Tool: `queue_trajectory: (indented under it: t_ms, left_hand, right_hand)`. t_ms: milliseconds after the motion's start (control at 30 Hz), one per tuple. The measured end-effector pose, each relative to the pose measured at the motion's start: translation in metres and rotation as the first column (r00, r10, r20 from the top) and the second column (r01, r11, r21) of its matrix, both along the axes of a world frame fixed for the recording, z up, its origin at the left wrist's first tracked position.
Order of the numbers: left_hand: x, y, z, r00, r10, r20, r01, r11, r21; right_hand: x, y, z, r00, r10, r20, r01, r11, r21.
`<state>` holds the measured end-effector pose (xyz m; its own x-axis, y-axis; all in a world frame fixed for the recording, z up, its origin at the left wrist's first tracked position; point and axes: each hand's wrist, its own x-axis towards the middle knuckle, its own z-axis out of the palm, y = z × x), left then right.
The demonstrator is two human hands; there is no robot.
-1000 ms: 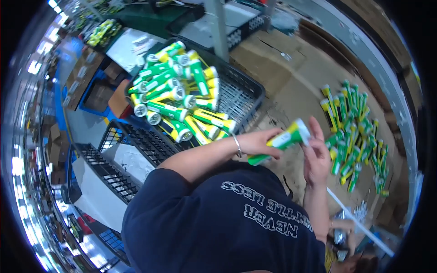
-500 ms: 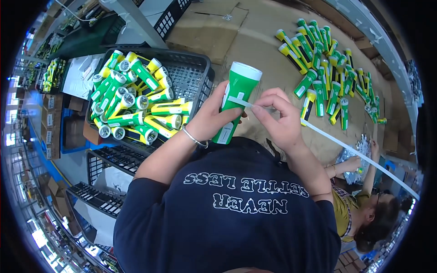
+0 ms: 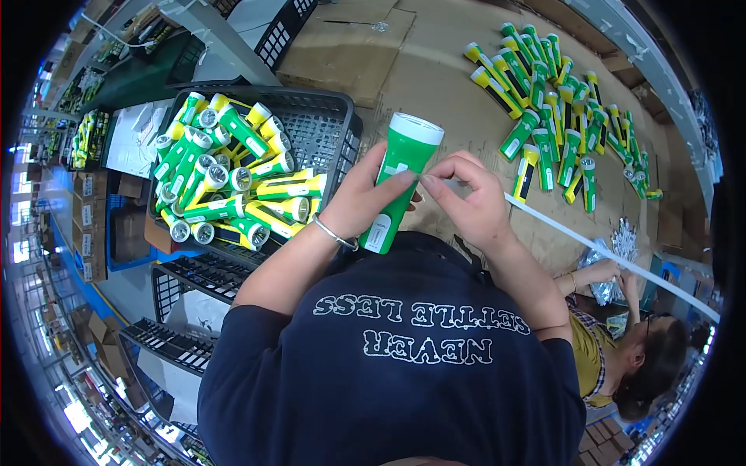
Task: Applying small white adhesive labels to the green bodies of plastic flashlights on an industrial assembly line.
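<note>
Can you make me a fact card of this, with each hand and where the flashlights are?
Left hand: holds a green flashlight, white head upward in the picture
Right hand: fingertips close beside it, grip unclear
Black crate: heaped with flashlights
Tabletop: loose flashlight pile, right
Nearby: another person, lower right

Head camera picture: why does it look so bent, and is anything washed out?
In the head view, the long grey metal beam bows along the curved rim, a fisheye lens effect; white glare washes out patches at far left; the green, white-headed flashlight in the bare left hand looks crisp.
</note>
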<state>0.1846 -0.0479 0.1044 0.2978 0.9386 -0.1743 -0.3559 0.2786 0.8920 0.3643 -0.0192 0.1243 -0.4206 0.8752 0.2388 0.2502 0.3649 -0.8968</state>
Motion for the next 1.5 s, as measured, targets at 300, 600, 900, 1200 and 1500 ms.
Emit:
queue_trajectory:
  t_ms: [300, 600, 900, 1200, 1500]
  left_hand:
    - [0.007, 0.018, -0.020, 0.966, 0.180, -0.185, -0.173, 0.983, 0.054]
    - [0.024, 0.083, -0.123, 0.896, 0.204, -0.394, -0.252, 0.965, -0.072]
    - [0.045, 0.176, -0.313, 0.823, 0.475, -0.312, -0.555, 0.789, -0.262]
    - [-0.141, 0.072, -0.106, 0.204, -0.100, -0.974, 0.153, 0.986, -0.069]
    - [-0.161, 0.009, -0.118, -0.259, -0.200, -0.945, 0.308, 0.910, -0.277]
  right_hand:
    - [0.032, -0.001, 0.002, 0.972, -0.147, 0.182, 0.186, 0.959, -0.216]
    - [0.041, -0.027, -0.008, 0.859, -0.303, 0.413, 0.069, 0.867, 0.493]
    - [0.068, -0.038, -0.017, 0.899, -0.209, 0.385, 0.130, 0.966, 0.221]
    - [0.081, -0.026, -0.041, 0.877, -0.275, 0.394, 0.264, 0.961, 0.082]
    - [0.039, -0.002, -0.025, 0.947, -0.104, 0.303, 0.083, 0.993, 0.081]
